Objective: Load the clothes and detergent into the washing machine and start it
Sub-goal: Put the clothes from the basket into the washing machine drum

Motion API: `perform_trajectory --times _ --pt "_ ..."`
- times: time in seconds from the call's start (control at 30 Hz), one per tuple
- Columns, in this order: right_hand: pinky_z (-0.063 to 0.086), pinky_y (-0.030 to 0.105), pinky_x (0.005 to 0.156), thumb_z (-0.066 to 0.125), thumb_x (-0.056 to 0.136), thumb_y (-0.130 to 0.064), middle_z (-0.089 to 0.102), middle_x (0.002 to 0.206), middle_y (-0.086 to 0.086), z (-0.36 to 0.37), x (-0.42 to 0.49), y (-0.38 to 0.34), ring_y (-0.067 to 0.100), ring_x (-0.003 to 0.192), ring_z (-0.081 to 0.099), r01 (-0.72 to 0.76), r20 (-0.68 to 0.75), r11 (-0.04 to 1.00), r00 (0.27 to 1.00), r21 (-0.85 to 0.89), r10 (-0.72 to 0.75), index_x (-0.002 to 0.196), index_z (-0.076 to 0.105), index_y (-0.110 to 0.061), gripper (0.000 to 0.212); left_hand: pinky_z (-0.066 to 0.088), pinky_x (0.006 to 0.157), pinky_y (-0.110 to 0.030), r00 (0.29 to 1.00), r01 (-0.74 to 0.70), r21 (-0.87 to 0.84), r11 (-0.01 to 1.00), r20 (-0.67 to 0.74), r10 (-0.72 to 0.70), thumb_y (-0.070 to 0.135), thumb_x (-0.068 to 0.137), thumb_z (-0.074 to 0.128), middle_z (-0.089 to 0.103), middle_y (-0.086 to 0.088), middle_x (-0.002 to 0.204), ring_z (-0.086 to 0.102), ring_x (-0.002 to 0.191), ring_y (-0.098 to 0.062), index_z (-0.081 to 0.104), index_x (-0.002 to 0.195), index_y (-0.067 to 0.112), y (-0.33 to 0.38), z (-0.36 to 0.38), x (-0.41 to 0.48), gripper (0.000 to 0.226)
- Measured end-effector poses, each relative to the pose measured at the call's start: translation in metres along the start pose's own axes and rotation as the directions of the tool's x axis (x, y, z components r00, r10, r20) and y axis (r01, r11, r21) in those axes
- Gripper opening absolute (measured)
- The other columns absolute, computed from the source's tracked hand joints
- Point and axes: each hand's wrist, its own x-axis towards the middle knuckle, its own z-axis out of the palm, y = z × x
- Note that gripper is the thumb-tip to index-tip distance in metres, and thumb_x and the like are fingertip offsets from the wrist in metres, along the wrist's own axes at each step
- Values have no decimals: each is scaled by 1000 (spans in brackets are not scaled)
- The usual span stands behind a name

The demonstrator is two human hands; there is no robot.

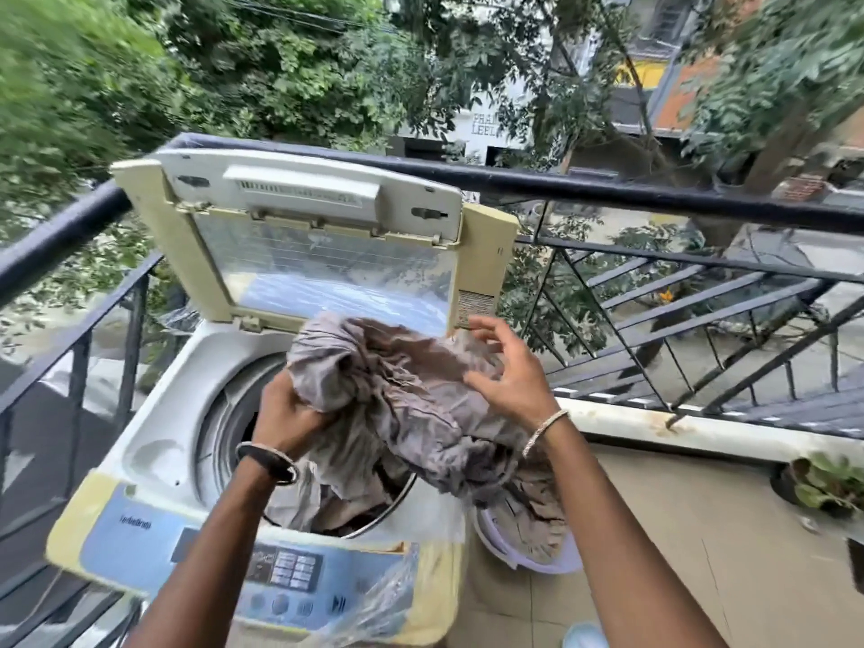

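A top-loading washing machine (154,441) stands on a balcony with its lid (327,254) raised upright. A bundle of grey-brown cloth (411,395) hangs over the drum opening (229,413), and part of it trails down into a white basket (523,544) at the machine's right. My left hand (290,413) grips the left end of the cloth above the drum. My right hand (509,371) rests on the cloth's upper right with fingers spread. More cloth lies inside the drum. The control panel (285,572) faces me at the front.
A dark metal railing (654,194) runs behind and to the left of the machine. A potted plant (827,484) sits on the tiled floor at the right. Clear plastic wrap (388,596) hangs off the machine's front right corner. Trees and buildings lie beyond.
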Motion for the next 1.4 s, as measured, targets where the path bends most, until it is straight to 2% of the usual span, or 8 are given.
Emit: perform_trajectory --times 0.1,0.2,0.43,0.7,0.87,0.97,1.03,1.4 --pt "21 39 119 85 62 -40 23 157 13 9 6 48 30 145 23 -67 253 933 953 -354 165 154 11 -24 119 55 79 -18 993 3 -86 996 -120 -14 13 66 75 74 21 89 66 83 5 72 92 27 0 -31 -5 29" --pt "24 46 118 70 46 -72 14 161 13 46 8 70 32 147 19 -98 285 903 930 -419 233 154 0 -24 137 54 70 -11 978 1 -149 989 -205 -32 1 63 76 73 24 79 65 74 10 69 88 23 1 -53 -9 34" --pt "47 36 83 71 76 -32 63 112 9 99 6 31 31 107 60 -136 -49 837 990 -529 130 112 54 -17 43 52 83 -13 990 65 -3 998 -127 -65 22 60 80 73 22 89 65 92 8 73 91 40 -29 -75 -11 36" --pt "52 31 66 73 61 -23 69 84 -1 169 21 -73 18 76 63 -32 -187 986 982 -165 1 91 62 -18 32 57 84 -39 937 312 530 788 -36 -347 89 34 66 68 -1 103 66 100 -21 59 114 25 -130 -123 34 102" --pt "47 25 85 76 73 -31 67 114 -1 240 21 -47 16 104 63 -321 36 945 947 63 320 121 58 -22 52 49 102 -37 943 242 518 820 72 -324 84 31 75 54 0 135 55 122 -19 32 143 21 -131 -112 36 135" --pt "44 32 105 73 66 -56 53 136 -7 263 19 -8 17 125 52 -514 384 856 780 -56 494 144 37 -31 90 23 119 -36 919 168 466 869 246 -309 63 40 87 21 -8 157 25 145 -25 -2 152 16 -135 -89 27 150" --pt "49 33 97 72 73 -52 62 128 5 260 19 6 25 118 58 -423 490 862 710 -278 506 134 50 -24 71 15 120 -38 873 104 548 830 349 -340 74 37 73 2 -13 160 7 149 -29 -7 153 20 -144 -71 22 151" --pt "46 27 94 63 84 -34 64 128 3 202 17 -2 22 118 59 -434 187 802 820 -411 540 130 56 -28 47 21 119 -51 613 -8 822 570 455 -646 63 61 75 -22 -1 160 -6 151 -25 -18 149 38 -225 -22 70 131"
